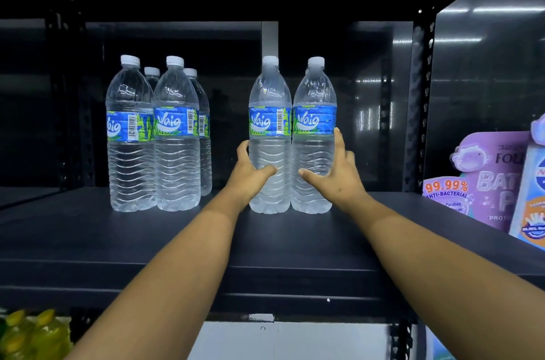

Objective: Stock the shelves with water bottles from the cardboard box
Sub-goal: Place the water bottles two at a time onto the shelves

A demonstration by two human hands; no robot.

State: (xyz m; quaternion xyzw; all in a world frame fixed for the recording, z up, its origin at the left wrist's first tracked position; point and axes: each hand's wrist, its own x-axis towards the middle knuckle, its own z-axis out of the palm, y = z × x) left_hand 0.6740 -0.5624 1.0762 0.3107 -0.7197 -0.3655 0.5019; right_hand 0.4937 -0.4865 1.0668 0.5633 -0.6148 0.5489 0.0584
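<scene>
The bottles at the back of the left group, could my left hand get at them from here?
Probably not directly. The two front bottles stand right before the rear bottles, and the left hand already grips a bottle in the right-hand pair.

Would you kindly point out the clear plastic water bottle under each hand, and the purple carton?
Left-hand clear plastic water bottle (269, 123): head view, blue label.
Right-hand clear plastic water bottle (314, 122): head view, label.
Purple carton (489, 180): head view, front.

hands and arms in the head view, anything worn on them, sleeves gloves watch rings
Nothing worn that shows. The left hand and right hand are bare, without gloves, and no rings are visible. Both forearms are bare up to the frame edge: no sleeves, watch or bracelet in view.
</scene>
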